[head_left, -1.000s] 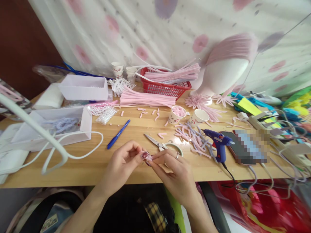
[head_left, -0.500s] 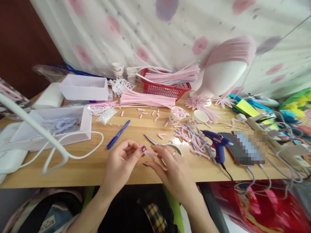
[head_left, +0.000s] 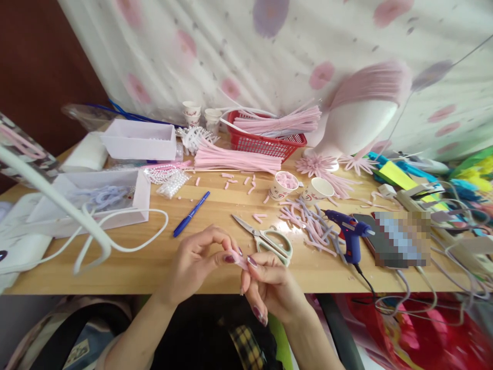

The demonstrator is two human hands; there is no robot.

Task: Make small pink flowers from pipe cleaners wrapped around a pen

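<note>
Pink strip [head_left: 240,261] is pinched by left hand [head_left: 198,262] and right hand [head_left: 272,282], near the scissors [head_left: 260,237]; gentle squeezing should keep it neat.

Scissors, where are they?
In the head view, the scissors lie just beyond the right hand, right of the blue pen, left of the glue gun.

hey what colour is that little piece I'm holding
The little piece is pale pink; head view.

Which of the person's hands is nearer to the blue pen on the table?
Left. The left hand is just on the near side of the blue pen; the right hand is farther off, to the pen's right.
</note>
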